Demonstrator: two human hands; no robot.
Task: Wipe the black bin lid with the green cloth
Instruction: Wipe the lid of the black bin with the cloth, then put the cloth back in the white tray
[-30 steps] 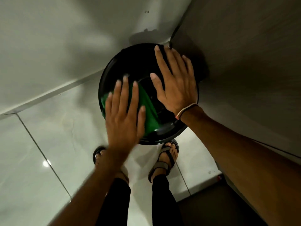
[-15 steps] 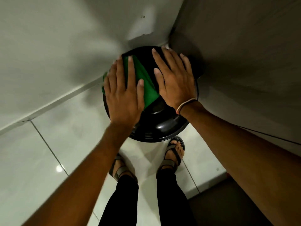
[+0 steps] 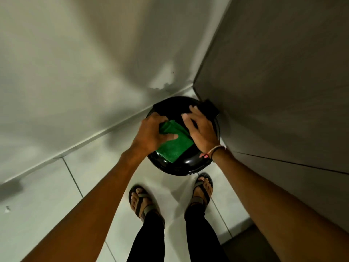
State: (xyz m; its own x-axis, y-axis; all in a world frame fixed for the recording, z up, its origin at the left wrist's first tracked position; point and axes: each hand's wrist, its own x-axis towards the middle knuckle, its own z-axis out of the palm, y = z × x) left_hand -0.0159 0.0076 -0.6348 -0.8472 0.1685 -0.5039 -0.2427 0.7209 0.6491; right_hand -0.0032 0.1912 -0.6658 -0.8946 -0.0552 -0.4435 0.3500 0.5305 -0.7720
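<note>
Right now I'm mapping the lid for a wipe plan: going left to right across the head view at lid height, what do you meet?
Left hand → green cloth → right hand → bin hinge, all on the black bin lid.

The floor [image 3: 56,201] is pale, glossy tile with thin dark grout lines running slantwise, and it carries everything here. Directly beneath both hands stands the black bin [image 3: 184,167], tucked into the corner where the light wall meets a grey panel, its rounded lid hiding the body below. Nearer to the person than the hands, two sandalled feet [image 3: 140,202] are planted on the tiles, one just under the bin's near edge and the other set a little back, and well off to the left of the hands a small pale scrap [image 3: 7,209] lies alone on the tile.
</note>
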